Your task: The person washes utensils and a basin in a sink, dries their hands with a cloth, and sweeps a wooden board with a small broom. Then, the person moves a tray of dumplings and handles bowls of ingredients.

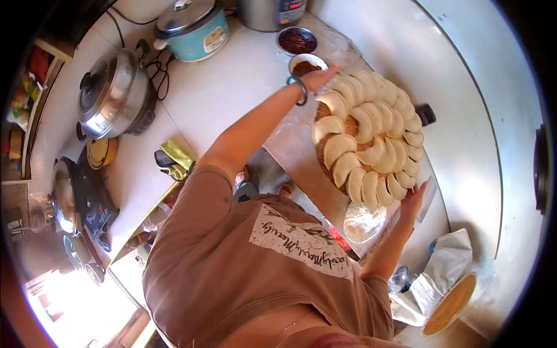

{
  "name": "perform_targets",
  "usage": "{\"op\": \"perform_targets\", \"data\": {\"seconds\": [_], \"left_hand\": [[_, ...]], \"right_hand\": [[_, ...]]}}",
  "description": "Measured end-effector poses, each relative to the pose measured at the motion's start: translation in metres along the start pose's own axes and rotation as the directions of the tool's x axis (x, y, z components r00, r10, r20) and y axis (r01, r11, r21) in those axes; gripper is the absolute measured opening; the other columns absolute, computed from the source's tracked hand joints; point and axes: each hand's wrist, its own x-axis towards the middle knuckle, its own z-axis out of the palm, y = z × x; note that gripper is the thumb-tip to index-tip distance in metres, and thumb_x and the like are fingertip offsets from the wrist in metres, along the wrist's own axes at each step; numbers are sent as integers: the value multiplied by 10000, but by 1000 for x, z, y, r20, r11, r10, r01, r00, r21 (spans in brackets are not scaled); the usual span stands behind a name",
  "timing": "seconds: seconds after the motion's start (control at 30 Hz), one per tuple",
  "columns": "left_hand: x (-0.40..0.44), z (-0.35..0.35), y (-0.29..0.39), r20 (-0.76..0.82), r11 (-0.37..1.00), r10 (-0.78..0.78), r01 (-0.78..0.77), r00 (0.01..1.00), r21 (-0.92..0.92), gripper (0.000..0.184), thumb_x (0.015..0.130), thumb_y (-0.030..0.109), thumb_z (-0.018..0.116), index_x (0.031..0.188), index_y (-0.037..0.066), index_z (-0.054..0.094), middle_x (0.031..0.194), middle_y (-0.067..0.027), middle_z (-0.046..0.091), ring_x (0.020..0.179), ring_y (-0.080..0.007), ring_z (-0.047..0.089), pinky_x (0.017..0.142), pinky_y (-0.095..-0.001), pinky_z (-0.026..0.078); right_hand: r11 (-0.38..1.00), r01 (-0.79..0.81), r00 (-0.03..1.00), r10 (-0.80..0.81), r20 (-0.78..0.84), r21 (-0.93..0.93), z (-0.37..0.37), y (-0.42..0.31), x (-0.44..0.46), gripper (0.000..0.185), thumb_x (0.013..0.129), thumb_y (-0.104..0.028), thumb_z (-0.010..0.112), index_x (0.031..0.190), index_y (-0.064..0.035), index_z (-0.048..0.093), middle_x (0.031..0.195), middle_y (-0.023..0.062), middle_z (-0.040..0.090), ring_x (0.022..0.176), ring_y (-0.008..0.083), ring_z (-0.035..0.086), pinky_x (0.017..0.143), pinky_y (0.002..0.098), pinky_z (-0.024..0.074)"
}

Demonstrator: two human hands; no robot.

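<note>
A round woven tray (319, 156) bears many folded dumplings laid in rings. My left hand (320, 79), with a dark bracelet at its wrist, is at the tray's upper left edge, beside a bowl of brown filling (306, 66). Its fingers are stretched out. Across the tray, my right hand (413, 200) is at the lower right edge, close to the outer dumplings, with its visible fingers extended. Whether either hand's hidden fingers reach under the rim cannot be made out. Below the tray lies a patch of white flour (364, 221).
A bowl of dark red pieces (297, 41) stands near a blue rice cooker (200, 35) and a grey cooker (261, 13). A lidded steel pot (113, 95) and a yellow-green cloth (175, 159) are at left. White bags (444, 264) lie at lower right; a wall bounds the right.
</note>
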Motion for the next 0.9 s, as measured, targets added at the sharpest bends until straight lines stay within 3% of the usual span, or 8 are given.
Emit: {"op": "perform_targets", "data": {"seconds": [0.1,0.2,0.37,0.43,0.53,0.6,0.7,0.9], "left_hand": [[-16,-19,-26,-104,881,404,-356,909,311,431,955,391,505,1079,-12,596,1023,-48,638,938,-182,600,824,-329,466],[-78,-50,-76,-221,855,474,-506,852,-117,242,895,260,624,1013,50,646,972,-86,660,925,-152,616,806,-278,476],[-174,-134,-164,-434,977,211,-181,876,112,163,871,204,654,977,80,660,886,-56,676,816,-163,648,666,-290,504],[-208,-161,-187,-525,956,254,-128,812,264,137,863,167,646,965,77,658,878,-76,661,796,-200,642,646,-310,501],[-246,-197,-203,-585,900,337,-71,738,429,137,842,113,636,965,53,642,890,-104,634,806,-240,618,661,-340,495],[-262,-211,-223,-595,856,404,-59,695,513,140,837,94,627,965,37,631,899,-113,627,820,-248,607,705,-350,483],[-278,-229,-234,-615,887,343,-29,710,461,135,843,88,622,968,36,633,889,-104,634,782,-242,602,693,-341,479],[-241,-244,-217,-579,940,314,-160,752,302,109,876,96,605,953,35,652,870,-87,656,722,-207,608,592,-296,465]], "right_hand": [[964,157,932,-216,-292,-212,19,-14,-14,635,933,-512,438,1305,2,474,1203,180,573,1122,260,544,935,390,431],[788,428,709,-597,-376,-444,69,-39,-66,433,931,-350,506,1168,5,575,1056,148,626,979,231,602,846,355,480],[288,760,488,-845,218,-583,237,-40,-142,167,893,-23,470,860,36,623,851,87,622,822,174,579,766,305,468],[447,818,570,-720,396,-363,310,-8,-165,145,874,-7,484,870,16,627,867,84,621,832,167,578,770,298,456],[630,578,778,-234,583,-518,396,64,-152,257,965,-225,515,913,7,615,813,67,631,801,151,627,710,264,496],[924,132,877,60,476,-360,439,105,-119,315,941,-310,556,993,1,554,868,101,621,785,204,637,688,313,534],[940,-330,918,299,262,83,468,145,-55,418,926,-386,559,1099,-17,466,946,155,606,776,263,638,702,372,559],[903,-284,959,261,112,323,490,177,36,362,947,-305,453,1121,12,432,950,189,601,777,300,643,694,403,569]]}}
